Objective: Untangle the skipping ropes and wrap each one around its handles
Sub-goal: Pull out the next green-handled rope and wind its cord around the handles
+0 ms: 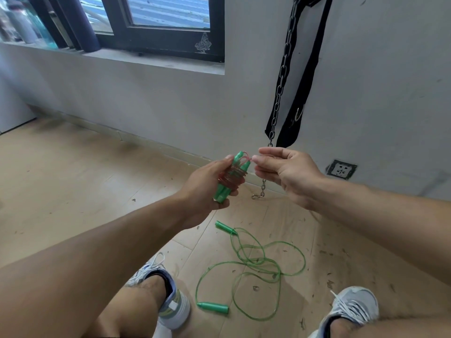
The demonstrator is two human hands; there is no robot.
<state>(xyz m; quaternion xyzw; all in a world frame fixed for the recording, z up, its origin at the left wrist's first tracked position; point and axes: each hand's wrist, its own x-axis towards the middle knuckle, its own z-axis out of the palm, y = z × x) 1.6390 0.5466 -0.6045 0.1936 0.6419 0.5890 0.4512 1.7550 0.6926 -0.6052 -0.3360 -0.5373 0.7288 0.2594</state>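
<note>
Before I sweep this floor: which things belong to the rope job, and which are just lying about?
Job: red rope wound around green plastic handles in left hand; right hand pinching its end; loose green rope on floor.
Lying about: hanging metal chain; black strap.

daylight, soft | window (156, 18) top-left | edges bowed, corners blurred

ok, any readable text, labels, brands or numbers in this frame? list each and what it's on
No readable text anywhere.
Window frame: white tree-shaped sticker, a picture without letters.
Wall socket: no legible marking.
Shoes: no brand legible.
Green rope handles: plain.
</note>
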